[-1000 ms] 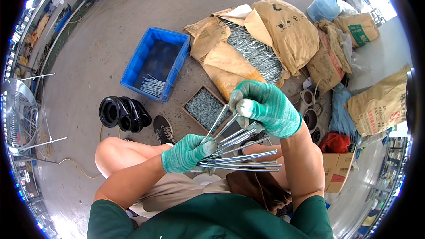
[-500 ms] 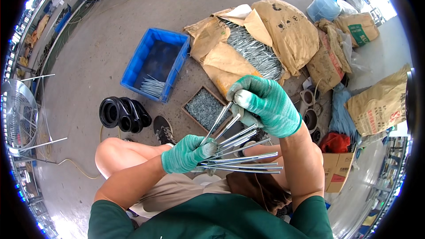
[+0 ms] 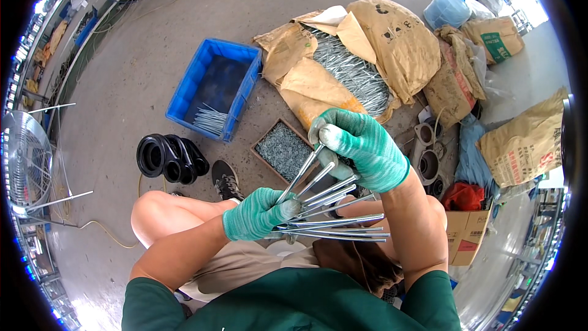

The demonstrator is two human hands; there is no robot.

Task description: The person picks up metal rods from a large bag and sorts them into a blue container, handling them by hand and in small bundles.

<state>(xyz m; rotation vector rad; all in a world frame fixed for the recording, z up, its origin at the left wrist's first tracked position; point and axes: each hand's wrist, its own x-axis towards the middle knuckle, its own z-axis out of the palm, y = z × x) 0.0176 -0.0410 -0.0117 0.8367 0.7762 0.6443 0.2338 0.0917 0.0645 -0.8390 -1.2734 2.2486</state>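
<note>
1. Fanning out from the left hand (image 3: 260,213), the metal rods (image 3: 343,220) are pointing rightward on the near side of the tray (image 3: 268,164); that grip is closing tightly round their gathered ends, presumably keeping the free tips apart.
2. Right of the tray, the right hand (image 3: 362,147) is pinching the uppermost rod's tip, its grip nearly closed; I can't tell whether it's hiding a small part.
3. Beyond the tray, the blue bin (image 3: 245,95) is sitting left, the opened sack (image 3: 395,49) right, seemingly for easy reach.
</note>
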